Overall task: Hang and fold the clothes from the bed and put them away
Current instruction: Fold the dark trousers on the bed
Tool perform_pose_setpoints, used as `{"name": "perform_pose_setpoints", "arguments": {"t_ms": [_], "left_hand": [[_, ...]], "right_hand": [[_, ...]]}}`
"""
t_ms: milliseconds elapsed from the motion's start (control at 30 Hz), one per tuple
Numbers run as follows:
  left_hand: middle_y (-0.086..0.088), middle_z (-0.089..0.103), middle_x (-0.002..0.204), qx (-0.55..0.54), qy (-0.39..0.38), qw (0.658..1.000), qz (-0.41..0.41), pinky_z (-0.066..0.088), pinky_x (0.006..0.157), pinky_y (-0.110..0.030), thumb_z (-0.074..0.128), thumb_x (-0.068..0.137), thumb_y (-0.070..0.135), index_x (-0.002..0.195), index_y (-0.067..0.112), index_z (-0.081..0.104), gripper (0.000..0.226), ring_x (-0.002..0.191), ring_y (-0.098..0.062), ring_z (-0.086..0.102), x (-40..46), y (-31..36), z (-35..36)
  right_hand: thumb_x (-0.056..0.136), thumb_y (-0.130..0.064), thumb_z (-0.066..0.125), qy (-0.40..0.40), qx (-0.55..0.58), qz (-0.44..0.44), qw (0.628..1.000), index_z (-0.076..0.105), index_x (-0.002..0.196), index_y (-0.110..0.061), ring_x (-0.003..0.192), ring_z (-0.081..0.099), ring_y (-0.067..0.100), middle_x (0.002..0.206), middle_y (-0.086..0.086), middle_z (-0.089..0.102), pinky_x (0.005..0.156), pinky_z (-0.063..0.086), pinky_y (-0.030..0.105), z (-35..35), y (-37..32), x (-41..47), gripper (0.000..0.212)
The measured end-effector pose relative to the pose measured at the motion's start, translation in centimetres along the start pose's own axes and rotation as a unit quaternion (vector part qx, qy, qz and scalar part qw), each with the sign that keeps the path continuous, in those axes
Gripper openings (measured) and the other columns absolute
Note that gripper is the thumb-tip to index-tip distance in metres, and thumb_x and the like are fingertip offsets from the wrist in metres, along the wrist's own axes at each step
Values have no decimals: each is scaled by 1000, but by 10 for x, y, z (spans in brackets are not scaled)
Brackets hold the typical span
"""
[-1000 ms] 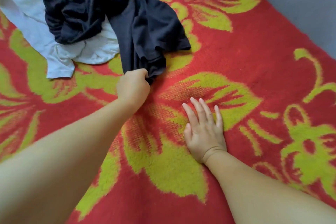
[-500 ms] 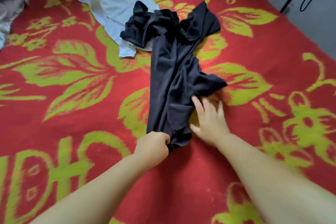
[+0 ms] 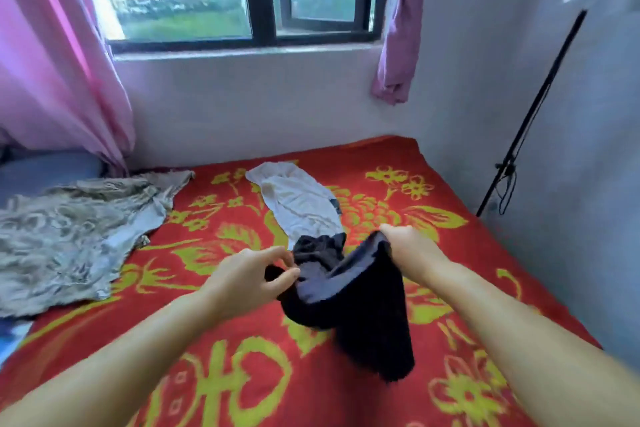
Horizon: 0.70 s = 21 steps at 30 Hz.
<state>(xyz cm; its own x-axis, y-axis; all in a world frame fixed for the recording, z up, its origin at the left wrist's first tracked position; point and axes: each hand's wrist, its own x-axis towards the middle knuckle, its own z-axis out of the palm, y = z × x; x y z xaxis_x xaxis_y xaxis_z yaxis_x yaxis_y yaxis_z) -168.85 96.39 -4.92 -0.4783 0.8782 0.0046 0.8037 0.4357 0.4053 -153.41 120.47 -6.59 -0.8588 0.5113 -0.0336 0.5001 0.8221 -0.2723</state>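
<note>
Head view: both hands lift the dark garment (image 3: 360, 302) above the bed (image 3: 450, 253); the left hand (image 3: 247, 276) pinches one edge, the right hand (image 3: 410, 248) grips another; a white shirt (image 3: 294, 199) lies just beyond it; a patterned cloth (image 3: 76, 232) lies well left.

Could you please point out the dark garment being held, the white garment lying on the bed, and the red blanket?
dark garment (image 3: 363, 305): head view, its hanging middle.
white garment (image 3: 298, 201): head view, its flat middle.
red blanket (image 3: 346, 399): head view, bare near part.
</note>
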Motion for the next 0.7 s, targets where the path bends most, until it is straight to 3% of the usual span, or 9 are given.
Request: {"name": "perform_pose_setpoints", "arguments": {"t_ms": [100,233,333,433,600,700], "left_hand": [[7,68,87,121,60,991,11,49,67,-30,49,82,68,105,34,57,42,81,-19,63,-21,4,-70],[6,69,98,223,127,966,30,45,67,-31,49,91,52,101,29,63,28,97,-21,63,-45,15,-123],[3,69,95,167,165,972,-17,44,67,-33,56,91,36,96,25,66,16,95,-25,62,-63,24,-154],[0,65,85,116,186,975,-45,47,69,-36,56,88,17,87,19,66,10,88,-29,60,-79,25,-186],[-6,63,92,95,260,961,-16,49,80,-42,57,91,14,96,10,69,14,91,-31,58,-85,31,-232],[-9,61,74,-10,316,948,-31,45,69,-36,56,92,14,85,9,66,14,78,-33,60,-82,38,-255]], "right_hand": [[88,-6,40,70,2,10,997,40,76,-17,78,58,34,91,18,63,62,39,38,-98,-10,-19,16],[84,0,43,138,-14,-26,990,51,86,-13,79,57,34,86,15,62,64,41,38,-178,-44,-45,15],[82,3,42,174,45,-29,983,52,80,-10,76,53,31,77,9,56,62,37,35,-210,-67,-62,16],[80,6,40,193,100,15,976,58,86,-7,79,51,28,81,10,57,64,33,29,-228,-75,-79,23],[82,7,39,224,115,38,967,63,98,-9,81,51,25,90,10,59,66,34,27,-259,-84,-93,32],[87,-1,45,264,131,22,955,61,91,-11,78,52,27,82,9,58,64,33,28,-280,-92,-94,20]]}}
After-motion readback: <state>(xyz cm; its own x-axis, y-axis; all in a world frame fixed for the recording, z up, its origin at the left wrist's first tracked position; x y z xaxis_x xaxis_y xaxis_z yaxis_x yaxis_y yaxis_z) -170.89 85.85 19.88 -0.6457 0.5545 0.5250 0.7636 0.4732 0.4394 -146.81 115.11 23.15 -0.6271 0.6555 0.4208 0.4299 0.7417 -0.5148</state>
